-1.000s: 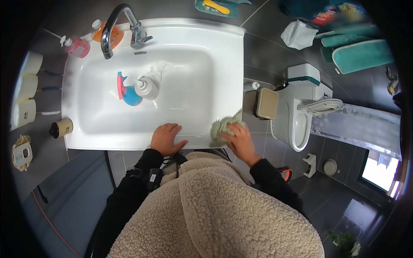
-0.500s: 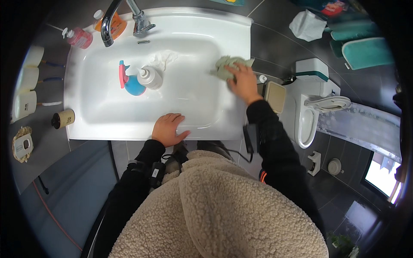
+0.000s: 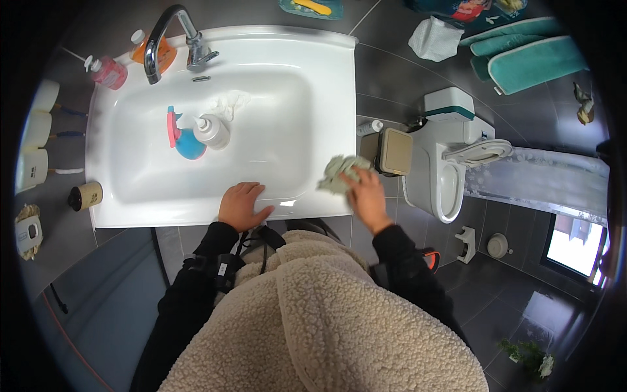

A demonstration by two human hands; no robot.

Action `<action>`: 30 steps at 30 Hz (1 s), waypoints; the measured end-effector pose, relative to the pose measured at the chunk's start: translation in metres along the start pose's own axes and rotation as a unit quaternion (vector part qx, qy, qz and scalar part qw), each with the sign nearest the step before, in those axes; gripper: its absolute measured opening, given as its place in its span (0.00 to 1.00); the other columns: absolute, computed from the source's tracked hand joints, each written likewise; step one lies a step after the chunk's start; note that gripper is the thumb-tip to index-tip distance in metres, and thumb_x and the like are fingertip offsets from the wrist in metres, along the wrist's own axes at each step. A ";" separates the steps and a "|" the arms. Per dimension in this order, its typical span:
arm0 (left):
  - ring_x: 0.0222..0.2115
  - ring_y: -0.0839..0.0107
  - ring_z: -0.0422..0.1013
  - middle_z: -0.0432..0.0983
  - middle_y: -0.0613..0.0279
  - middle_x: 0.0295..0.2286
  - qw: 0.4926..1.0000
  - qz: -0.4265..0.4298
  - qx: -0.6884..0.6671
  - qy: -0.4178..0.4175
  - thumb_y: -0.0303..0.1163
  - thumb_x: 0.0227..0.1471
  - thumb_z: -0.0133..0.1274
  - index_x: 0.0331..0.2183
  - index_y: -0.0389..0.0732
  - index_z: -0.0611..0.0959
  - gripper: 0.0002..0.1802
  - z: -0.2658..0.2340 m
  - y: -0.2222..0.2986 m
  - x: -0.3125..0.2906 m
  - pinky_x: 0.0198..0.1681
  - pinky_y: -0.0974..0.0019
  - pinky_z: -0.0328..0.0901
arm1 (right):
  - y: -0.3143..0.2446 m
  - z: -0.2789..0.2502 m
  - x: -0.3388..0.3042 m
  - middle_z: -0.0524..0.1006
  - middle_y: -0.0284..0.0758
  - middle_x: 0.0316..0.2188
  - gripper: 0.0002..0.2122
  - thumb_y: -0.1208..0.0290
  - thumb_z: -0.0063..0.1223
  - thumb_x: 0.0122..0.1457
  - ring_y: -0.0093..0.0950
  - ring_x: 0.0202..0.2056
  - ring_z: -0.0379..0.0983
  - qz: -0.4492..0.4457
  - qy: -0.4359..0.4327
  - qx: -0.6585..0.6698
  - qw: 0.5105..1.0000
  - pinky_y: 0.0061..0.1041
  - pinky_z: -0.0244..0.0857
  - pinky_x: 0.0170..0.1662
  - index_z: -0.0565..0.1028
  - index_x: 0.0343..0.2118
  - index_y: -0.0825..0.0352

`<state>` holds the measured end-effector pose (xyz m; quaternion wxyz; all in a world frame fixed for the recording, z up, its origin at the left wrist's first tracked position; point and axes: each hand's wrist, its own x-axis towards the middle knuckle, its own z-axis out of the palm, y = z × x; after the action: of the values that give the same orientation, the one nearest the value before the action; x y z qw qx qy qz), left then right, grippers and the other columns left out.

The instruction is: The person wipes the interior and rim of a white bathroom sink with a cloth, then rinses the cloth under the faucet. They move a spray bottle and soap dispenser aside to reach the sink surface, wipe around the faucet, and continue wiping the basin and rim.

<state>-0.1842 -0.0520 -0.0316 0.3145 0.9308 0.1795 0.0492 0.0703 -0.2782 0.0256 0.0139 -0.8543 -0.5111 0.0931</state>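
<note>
In the head view, the right hand (image 3: pixel 368 199) has its fingers bent over a bunched pale green cloth (image 3: pixel 334 176), grasping it against the right-hand rim of the white sink (image 3: pixel 153 214), near the front corner. The left hand (image 3: pixel 240 206) grips nothing: its fingers lie flat and close together on the front rim, the thumb spread well out to the side. Inside the basin, left of the cloth and well apart from it, a blue spray bottle (image 3: pixel 190 145) with a pink trigger stands just beside a white pump bottle (image 3: pixel 213 134). As for writing, small dark marks show on a pale cup (image 3: pixel 31 168) at the far left and on a brown jar (image 3: pixel 88 196) by the sink's left edge, too small to read; a small white label (image 3: pixel 223 269) sits on the black wrist device (image 3: pixel 225 277)
</note>
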 end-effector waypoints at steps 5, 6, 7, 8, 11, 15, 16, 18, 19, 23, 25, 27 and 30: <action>0.48 0.53 0.71 0.77 0.53 0.45 1.000 0.011 0.004 0.012 0.48 0.48 0.61 0.44 0.38 0.80 0.27 0.000 0.001 0.000 0.51 0.53 0.66 | 0.036 0.001 0.109 0.69 0.33 0.58 0.23 0.73 0.58 0.54 0.44 0.55 0.64 0.098 0.048 0.057 0.992 0.46 0.64 0.55 0.77 0.53 0.46; 0.48 0.53 0.71 0.77 0.53 0.45 1.000 0.005 -0.001 0.005 0.48 0.48 0.61 0.44 0.38 0.80 0.27 -0.001 0.001 0.000 0.51 0.53 0.66 | 0.035 0.000 0.126 0.69 0.33 0.58 0.23 0.73 0.59 0.53 0.45 0.54 0.65 0.108 0.053 0.027 0.992 0.43 0.67 0.54 0.77 0.53 0.47; 0.48 0.53 0.71 0.77 0.53 0.45 1.000 0.003 -0.005 0.002 0.48 0.48 0.61 0.44 0.38 0.80 0.28 -0.001 0.001 0.000 0.51 0.53 0.66 | 0.033 -0.002 0.138 0.69 0.32 0.58 0.23 0.73 0.59 0.53 0.45 0.54 0.65 0.117 0.033 0.014 0.993 0.45 0.67 0.54 0.77 0.53 0.46; 0.48 0.53 0.71 0.77 0.53 0.45 1.000 0.003 -0.014 0.003 0.49 0.48 0.61 0.44 0.38 0.80 0.28 -0.002 0.001 0.000 0.51 0.53 0.66 | 0.030 -0.004 0.144 0.69 0.32 0.58 0.24 0.73 0.59 0.52 0.44 0.54 0.65 0.115 0.024 0.002 0.993 0.47 0.67 0.53 0.77 0.53 0.45; 0.48 0.53 0.71 0.77 0.53 0.45 1.000 0.002 0.000 0.002 0.49 0.47 0.61 0.44 0.38 0.80 0.28 -0.001 0.002 0.001 0.51 0.53 0.66 | 0.014 -0.010 0.121 0.69 0.33 0.58 0.25 0.73 0.60 0.51 0.43 0.55 0.64 0.084 0.005 -0.023 0.996 0.47 0.65 0.50 0.77 0.54 0.44; 0.48 0.53 0.71 0.77 0.52 0.45 1.000 -0.004 -0.006 0.000 0.49 0.48 0.61 0.44 0.38 0.80 0.28 0.001 0.001 0.000 0.51 0.53 0.65 | -0.021 -0.009 0.034 0.70 0.31 0.53 0.23 0.75 0.57 0.50 0.40 0.56 0.63 0.010 -0.052 0.017 0.998 0.46 0.61 0.53 0.79 0.50 0.45; 0.48 0.53 0.71 0.77 0.52 0.45 1.000 -0.005 -0.011 0.000 0.49 0.48 0.61 0.44 0.38 0.80 0.28 0.001 0.001 0.000 0.51 0.53 0.65 | -0.030 -0.008 0.011 0.71 0.30 0.51 0.24 0.76 0.57 0.49 0.39 0.55 0.63 -0.016 -0.082 0.025 0.996 0.45 0.61 0.53 0.79 0.50 0.45; 0.48 0.53 0.71 0.77 0.52 0.45 1.000 -0.005 -0.013 0.001 0.50 0.48 0.60 0.44 0.38 0.80 0.28 0.001 0.000 0.000 0.51 0.53 0.65 | -0.044 -0.010 -0.023 0.71 0.29 0.50 0.24 0.76 0.57 0.49 0.37 0.54 0.63 -0.055 -0.128 0.066 0.988 0.42 0.61 0.52 0.79 0.50 0.46; 0.48 0.54 0.71 0.77 0.53 0.45 1.000 -0.003 -0.010 0.000 0.51 0.48 0.60 0.44 0.38 0.80 0.29 0.001 0.000 0.000 0.51 0.53 0.65 | -0.045 -0.010 -0.028 0.71 0.29 0.50 0.24 0.76 0.57 0.49 0.37 0.54 0.64 -0.056 -0.121 0.080 0.988 0.42 0.61 0.52 0.79 0.50 0.47; 0.48 0.54 0.71 0.77 0.53 0.45 1.000 0.002 -0.001 0.002 0.52 0.49 0.60 0.44 0.38 0.80 0.29 0.000 0.001 0.001 0.51 0.53 0.65 | -0.039 -0.008 -0.007 0.70 0.31 0.50 0.23 0.75 0.58 0.50 0.36 0.54 0.64 -0.048 -0.103 0.117 0.987 0.40 0.62 0.51 0.79 0.51 0.47; 0.48 0.54 0.71 0.77 0.53 0.44 1.000 -0.002 -0.005 -0.004 0.51 0.49 0.60 0.44 0.38 0.80 0.29 0.000 0.001 0.001 0.51 0.53 0.65 | -0.033 -0.004 0.021 0.70 0.32 0.52 0.23 0.74 0.58 0.51 0.37 0.54 0.64 -0.036 -0.038 0.089 0.995 0.40 0.64 0.51 0.78 0.51 0.47; 0.48 0.54 0.71 0.77 0.53 0.44 1.000 -0.003 -0.007 0.000 0.50 0.48 0.60 0.44 0.38 0.80 0.28 0.000 0.002 0.000 0.51 0.53 0.65 | -0.023 -0.002 0.063 0.70 0.37 0.55 0.25 0.73 0.61 0.51 0.41 0.54 0.67 -0.007 -0.005 0.073 0.997 0.39 0.69 0.51 0.76 0.54 0.48; 0.46 0.53 0.72 0.77 0.53 0.44 1.000 0.009 -0.003 0.012 0.48 0.47 0.60 0.44 0.38 0.79 0.27 0.001 0.001 0.000 0.50 0.53 0.65 | -0.013 0.000 0.121 0.70 0.37 0.55 0.23 0.70 0.60 0.54 0.43 0.54 0.67 0.033 0.048 0.066 0.996 0.41 0.69 0.53 0.75 0.55 0.48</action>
<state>-0.1839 -0.0529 -0.0316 0.3149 0.9308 0.1744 0.0642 0.1149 -0.1662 0.0095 0.0922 -0.8712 -0.4745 0.0858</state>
